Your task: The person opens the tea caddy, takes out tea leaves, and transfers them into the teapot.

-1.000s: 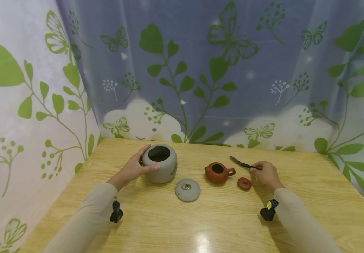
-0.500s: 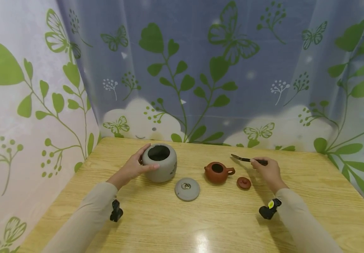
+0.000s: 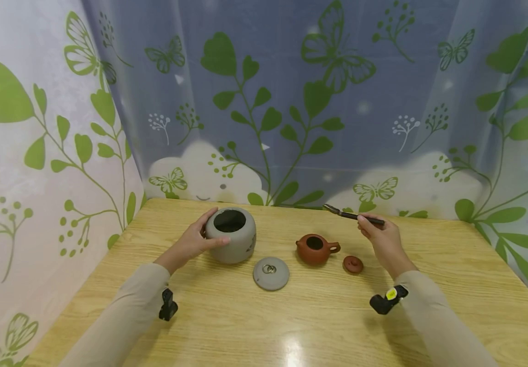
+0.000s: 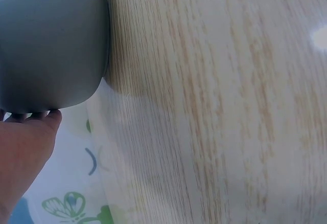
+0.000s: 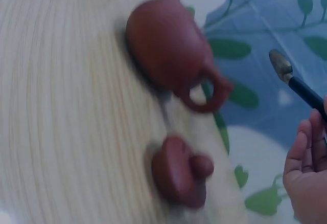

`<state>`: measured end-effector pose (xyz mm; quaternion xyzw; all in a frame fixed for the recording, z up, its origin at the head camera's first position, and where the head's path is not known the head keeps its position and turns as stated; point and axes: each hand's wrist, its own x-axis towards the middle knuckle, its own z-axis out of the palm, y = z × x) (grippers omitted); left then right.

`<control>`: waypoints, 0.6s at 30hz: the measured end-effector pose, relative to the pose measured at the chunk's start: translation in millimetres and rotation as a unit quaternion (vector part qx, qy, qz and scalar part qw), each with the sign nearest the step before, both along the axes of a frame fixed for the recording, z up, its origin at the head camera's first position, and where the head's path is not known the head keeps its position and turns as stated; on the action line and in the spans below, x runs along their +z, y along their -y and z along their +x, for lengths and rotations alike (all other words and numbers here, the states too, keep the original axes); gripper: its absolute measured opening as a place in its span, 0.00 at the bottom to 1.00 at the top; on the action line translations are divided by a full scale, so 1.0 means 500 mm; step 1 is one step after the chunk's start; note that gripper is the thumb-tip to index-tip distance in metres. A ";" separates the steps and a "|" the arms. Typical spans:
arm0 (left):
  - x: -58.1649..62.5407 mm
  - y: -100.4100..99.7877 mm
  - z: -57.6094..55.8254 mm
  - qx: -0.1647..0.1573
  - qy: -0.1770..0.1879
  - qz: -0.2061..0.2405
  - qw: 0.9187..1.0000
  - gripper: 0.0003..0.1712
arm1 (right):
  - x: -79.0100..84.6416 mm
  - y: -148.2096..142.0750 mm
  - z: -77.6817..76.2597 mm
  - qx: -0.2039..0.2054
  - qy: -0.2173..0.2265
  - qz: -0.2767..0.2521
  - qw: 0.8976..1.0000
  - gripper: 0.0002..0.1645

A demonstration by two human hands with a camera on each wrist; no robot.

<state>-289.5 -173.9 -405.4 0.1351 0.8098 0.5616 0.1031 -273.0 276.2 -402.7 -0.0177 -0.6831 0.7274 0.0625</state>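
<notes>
My left hand grips a round grey tea jar, thumb across its near side and fingers round its left. The jar stands uncovered, its inside dark. In the left wrist view the jar's wall hides most of the fingers. My right hand pinches the black handle of a small metal-headed scoop, held up in the air with its head pointing left. Below it to the left sits a reddish-brown clay teapot, open on top, its handle facing right. Beside the teapot lies its knobbed lid.
The grey jar lid, with metal rings on top, lies between jar and teapot, nearer the person. Everything rests on a light wooden table. Patterned curtains rise behind its far edge and on both sides.
My right hand has lifted the scoop up off the table area near the teapot lid, its head now higher and further left. The left hand stays on the jar.
</notes>
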 end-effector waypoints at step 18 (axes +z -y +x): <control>-0.004 0.001 -0.003 0.000 -0.002 -0.002 1.000 0.57 | 0.035 0.157 -0.002 0.128 -0.028 -0.047 0.990 0.10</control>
